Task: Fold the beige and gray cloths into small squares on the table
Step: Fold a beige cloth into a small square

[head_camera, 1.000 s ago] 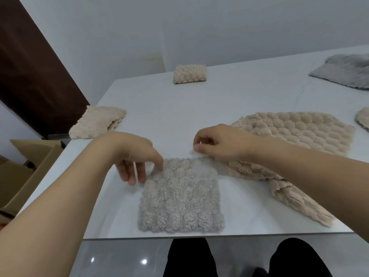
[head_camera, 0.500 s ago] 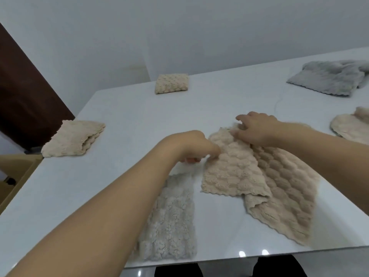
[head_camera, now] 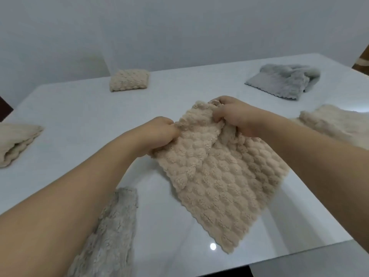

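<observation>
A beige bubble-textured cloth (head_camera: 221,184) hangs rumpled over the middle of the white table (head_camera: 83,120), its lower part trailing toward the near edge. My left hand (head_camera: 159,134) grips its left upper edge. My right hand (head_camera: 233,116) grips its far top corner, bunching the fabric. A folded grey-beige cloth (head_camera: 111,232) lies near the front edge, partly hidden under my left forearm.
A small folded beige square (head_camera: 129,79) sits at the far side. Another folded beige cloth (head_camera: 14,142) lies at the left edge. An unfolded grey cloth (head_camera: 283,80) lies far right, and a rumpled beige cloth (head_camera: 335,124) right of my right arm.
Both hands left the folded grey-beige cloth, moved to the beige cloth and took hold of it. They have now lifted its top edge off the table. The view has turned right.
</observation>
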`<act>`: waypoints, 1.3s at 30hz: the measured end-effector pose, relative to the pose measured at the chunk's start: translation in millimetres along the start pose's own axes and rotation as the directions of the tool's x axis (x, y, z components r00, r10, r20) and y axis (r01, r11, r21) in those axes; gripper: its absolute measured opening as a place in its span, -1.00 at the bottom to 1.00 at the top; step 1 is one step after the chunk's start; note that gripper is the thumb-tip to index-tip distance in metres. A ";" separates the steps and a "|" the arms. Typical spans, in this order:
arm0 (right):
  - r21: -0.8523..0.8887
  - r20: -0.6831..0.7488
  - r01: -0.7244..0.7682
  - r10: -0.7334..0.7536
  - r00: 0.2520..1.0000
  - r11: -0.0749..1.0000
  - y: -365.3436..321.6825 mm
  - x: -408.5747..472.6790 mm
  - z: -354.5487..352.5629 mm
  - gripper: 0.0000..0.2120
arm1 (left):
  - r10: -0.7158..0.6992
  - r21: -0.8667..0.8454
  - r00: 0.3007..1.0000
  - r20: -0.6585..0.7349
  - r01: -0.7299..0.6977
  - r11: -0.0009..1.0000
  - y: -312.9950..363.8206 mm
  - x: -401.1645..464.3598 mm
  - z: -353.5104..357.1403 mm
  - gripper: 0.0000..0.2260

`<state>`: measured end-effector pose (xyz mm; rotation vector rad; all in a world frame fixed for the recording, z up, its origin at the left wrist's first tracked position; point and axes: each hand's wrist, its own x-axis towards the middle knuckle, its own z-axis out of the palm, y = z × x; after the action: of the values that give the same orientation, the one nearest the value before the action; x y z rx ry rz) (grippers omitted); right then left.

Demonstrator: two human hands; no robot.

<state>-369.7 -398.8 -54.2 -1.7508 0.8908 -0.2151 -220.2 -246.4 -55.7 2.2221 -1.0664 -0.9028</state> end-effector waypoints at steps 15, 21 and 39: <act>0.354 -0.244 0.025 0.066 0.968 0.935 -13.6 85.2 -70.2 -0.83 | 0.321 0.308 0.866 -0.384 -0.207 0.929 54.7 111.8 -41.7 -0.81; 0.355 -0.432 0.178 -0.008 0.902 0.918 -93.0 110.0 -141.2 -0.90 | 0.356 0.398 0.808 -0.469 -0.166 0.902 137.1 142.8 -123.3 -0.86; -0.173 -0.405 0.002 -0.073 0.911 0.985 -100.5 142.0 -199.6 -0.75 | 0.266 0.501 0.946 0.187 -0.325 0.802 159.6 147.4 -101.7 -0.80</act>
<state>-333.9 -629.8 70.2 -1.9169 1.2064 -0.5645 -150.6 -439.8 68.0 2.3350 -1.8408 -0.6459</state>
